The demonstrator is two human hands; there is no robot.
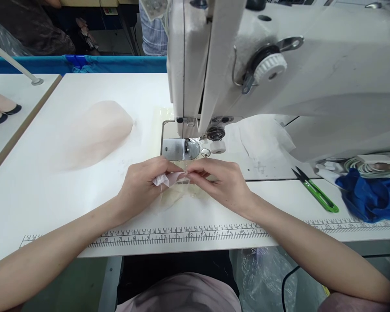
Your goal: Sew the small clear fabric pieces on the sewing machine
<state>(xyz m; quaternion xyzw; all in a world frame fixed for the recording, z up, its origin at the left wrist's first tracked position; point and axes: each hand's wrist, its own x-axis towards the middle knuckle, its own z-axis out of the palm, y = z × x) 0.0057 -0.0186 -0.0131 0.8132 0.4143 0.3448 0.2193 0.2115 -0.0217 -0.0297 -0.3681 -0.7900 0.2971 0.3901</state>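
Note:
A thin, sheer white piece of fabric (173, 178) stretches between both hands in front of the sewing machine's needle plate (173, 149). My left hand (146, 184) is closed on its bunched left part, with a loose thread hanging below. At the fabric's right end, my right hand (219, 182) pinches the edge between thumb and fingers. The presser foot (186, 147) of the sewing machine (201, 65) stands just beyond the fingertips, and the fabric is apart from it. Part of the fabric is hidden behind the left fingers.
Sheer pale pink fabric (100, 130) lies on the left of the table. Green thread snips (316, 190) and a blue cloth (373, 195) lie at right, near white sheer fabric (266, 134). A printed ruler (178, 236) runs along the front edge. Other people sit beyond the blue rail (117, 64).

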